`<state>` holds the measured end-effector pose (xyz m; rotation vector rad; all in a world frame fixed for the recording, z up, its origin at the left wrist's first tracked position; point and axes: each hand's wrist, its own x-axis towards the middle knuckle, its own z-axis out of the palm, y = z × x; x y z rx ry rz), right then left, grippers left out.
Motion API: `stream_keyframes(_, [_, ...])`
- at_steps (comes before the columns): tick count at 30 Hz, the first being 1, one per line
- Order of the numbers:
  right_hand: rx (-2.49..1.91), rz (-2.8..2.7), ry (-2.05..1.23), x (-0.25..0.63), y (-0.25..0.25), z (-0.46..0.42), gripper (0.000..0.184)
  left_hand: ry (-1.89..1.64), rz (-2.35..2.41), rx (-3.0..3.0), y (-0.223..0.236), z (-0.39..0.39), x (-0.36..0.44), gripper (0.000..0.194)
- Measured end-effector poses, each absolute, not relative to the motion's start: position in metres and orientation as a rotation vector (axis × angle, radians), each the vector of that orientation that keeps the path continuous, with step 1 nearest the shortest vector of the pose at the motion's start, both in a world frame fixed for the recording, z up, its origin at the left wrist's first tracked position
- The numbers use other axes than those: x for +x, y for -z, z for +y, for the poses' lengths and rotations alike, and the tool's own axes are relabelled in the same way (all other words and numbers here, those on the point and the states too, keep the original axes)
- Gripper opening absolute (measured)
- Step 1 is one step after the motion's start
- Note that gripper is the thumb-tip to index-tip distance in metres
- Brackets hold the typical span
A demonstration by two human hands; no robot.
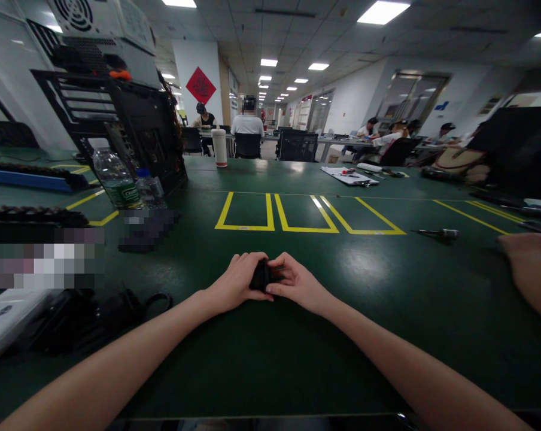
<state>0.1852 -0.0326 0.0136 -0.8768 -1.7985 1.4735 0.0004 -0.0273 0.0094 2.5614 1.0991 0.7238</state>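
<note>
Two-handed hold going on when I looked over: the person had a small black piece point(261, 275) pinched between both hands, centred low over the green bench point(270, 359), on the near side of the yellow tape outlines point(310, 230). The left hand point(234, 280) was clamped around it, thumb underneath and fingers over the top, and the right hand point(300, 286) had thumb and fingertips closed on its other edge. Couldn't tell whether the piece was touching the bench or just above it, and it was too dark to make out any detail.

Imo the way to do that bit well was to let the left do the steadying and keep the right light, just fingertips, so the piece could be turned without slipping. I'd have kept it low too, so a drop wouldn't matter much. Elbow room seemed okay, though somebody else's hand point(533, 266) was over at the right edge, well apart. What looked like a screwdriver point(445, 234) lay off that way, clear of both wrists.
</note>
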Motion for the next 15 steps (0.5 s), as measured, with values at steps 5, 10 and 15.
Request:
stream_keyframes(5, [-0.862, -1.782, -1.418, 0.184, -0.01, -0.029, 0.021, -0.693, 1.11, 2.577, -0.009, -0.027, 0.0, 0.065])
stream_keyframes(10, [-0.908, -1.804, -1.404, 0.184, -0.013, -0.029, 0.028, -0.659, 1.092, 2.574, -0.017, -0.031, 0.001, 0.063])
stream_keyframes(15, [-0.905, -1.822, -1.466, 0.184, -0.012, -0.03, 0.026, -0.647, 1.079, 2.557, -0.017, -0.031, 0.001, 0.061])
